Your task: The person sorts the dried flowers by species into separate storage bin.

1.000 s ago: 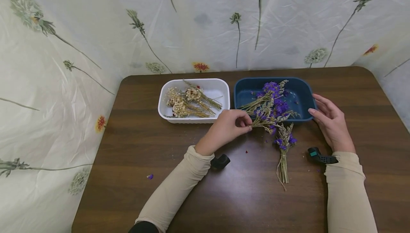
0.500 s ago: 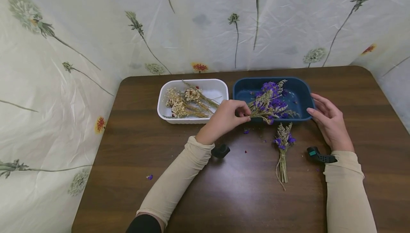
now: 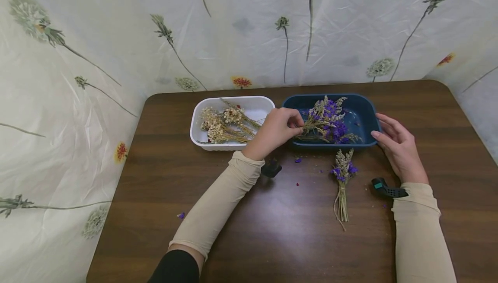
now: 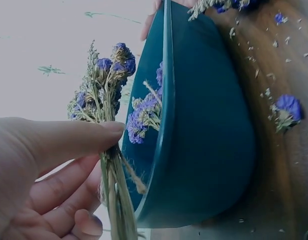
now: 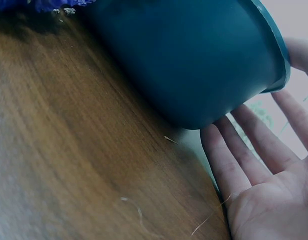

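My left hand [image 3: 274, 129] pinches a bundle of dried purple flowers [image 4: 106, 95] by its stems, thumb on top, over the left part of a dark blue plastic tub [image 3: 363, 112]. A twine end sticks out beside the thumb in the left wrist view. More purple dried flowers [image 3: 338, 129] lie inside the tub. At the tub's right end, my right hand [image 3: 402, 149] touches the outer wall with fairly straight fingers [image 5: 256, 135], its thumb by the rim. A tied purple bundle [image 3: 342, 196] lies on the table in front of the tub.
To the left, a white tub [image 3: 218, 147] holds cream dried flowers [image 3: 218, 129], partly behind my left hand. Loose purple petals [image 3: 298, 160] and crumbs dot the wooden table [image 3: 295, 240]. A floral-patterned sheet [image 3: 241, 36] hangs behind the table.
My left hand has moved away from me with the bundle, from the tub's near rim to over its inside. A purple floret has come into view on the table. The right hand stays put.
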A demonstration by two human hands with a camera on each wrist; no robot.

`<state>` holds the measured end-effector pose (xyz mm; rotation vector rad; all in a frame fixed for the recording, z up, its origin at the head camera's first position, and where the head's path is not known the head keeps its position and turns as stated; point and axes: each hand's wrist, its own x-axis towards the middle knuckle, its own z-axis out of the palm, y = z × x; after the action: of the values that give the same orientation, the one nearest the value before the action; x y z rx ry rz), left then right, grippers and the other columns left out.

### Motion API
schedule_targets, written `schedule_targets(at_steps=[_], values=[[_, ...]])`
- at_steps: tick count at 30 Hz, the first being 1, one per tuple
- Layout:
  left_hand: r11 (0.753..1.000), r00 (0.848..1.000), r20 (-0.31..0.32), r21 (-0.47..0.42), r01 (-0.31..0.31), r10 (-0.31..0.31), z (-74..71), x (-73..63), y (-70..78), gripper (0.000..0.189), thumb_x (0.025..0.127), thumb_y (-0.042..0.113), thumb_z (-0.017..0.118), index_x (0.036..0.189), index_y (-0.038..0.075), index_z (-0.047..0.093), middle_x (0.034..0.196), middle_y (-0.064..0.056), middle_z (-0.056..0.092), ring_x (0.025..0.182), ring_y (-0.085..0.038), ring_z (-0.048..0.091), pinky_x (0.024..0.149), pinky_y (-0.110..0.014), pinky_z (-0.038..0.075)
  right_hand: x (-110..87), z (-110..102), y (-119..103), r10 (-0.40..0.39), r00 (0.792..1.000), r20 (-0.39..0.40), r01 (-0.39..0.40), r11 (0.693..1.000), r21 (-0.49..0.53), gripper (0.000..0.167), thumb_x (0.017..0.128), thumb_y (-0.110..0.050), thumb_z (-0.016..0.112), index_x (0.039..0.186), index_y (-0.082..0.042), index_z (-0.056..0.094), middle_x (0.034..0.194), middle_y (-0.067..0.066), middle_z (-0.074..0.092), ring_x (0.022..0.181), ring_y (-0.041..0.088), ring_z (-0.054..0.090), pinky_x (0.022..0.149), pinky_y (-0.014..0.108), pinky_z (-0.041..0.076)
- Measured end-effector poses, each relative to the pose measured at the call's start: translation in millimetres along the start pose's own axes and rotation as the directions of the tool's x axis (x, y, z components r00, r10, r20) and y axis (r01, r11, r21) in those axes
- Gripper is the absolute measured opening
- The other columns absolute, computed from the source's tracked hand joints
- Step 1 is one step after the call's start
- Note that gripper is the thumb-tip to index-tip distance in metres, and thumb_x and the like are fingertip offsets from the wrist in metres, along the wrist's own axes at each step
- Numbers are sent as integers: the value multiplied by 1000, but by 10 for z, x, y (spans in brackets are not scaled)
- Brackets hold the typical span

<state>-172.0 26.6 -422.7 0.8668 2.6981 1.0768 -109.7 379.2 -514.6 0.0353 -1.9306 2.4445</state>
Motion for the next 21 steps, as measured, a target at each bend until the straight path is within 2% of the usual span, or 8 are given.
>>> schedule_targets(at_steps=[5,13,21], values=[[1000,1000,-2,4,12,-12,-9,108,-6,4,94,14,77,96,11,76,89,1,75,76,-6,66,72,-17,51,-2,2,4,0,1000,-6,0,1000,-8,58,101,-2,61,156,-6,43,149,3,53,127,9,60,96,15,54],[998,997,60,38,47,-50,-40,288,-29,3,94,14,77,97,12,75,94,-1,76,82,-10,69,76,-21,53,-5,-3,11,-8,1000,-6,8,1000,-11,57,102,0,60,156,-5,43,149,3,53,127,9,59,95,13,53],[997,995,71,27,68,-69,-44,437,-11,5,93,13,78,92,14,73,93,-1,76,84,-11,69,80,-23,53,-12,-5,12,-13,1000,1,13,1000,3,57,102,0,60,156,-5,43,149,4,53,127,10,61,96,15,54]])
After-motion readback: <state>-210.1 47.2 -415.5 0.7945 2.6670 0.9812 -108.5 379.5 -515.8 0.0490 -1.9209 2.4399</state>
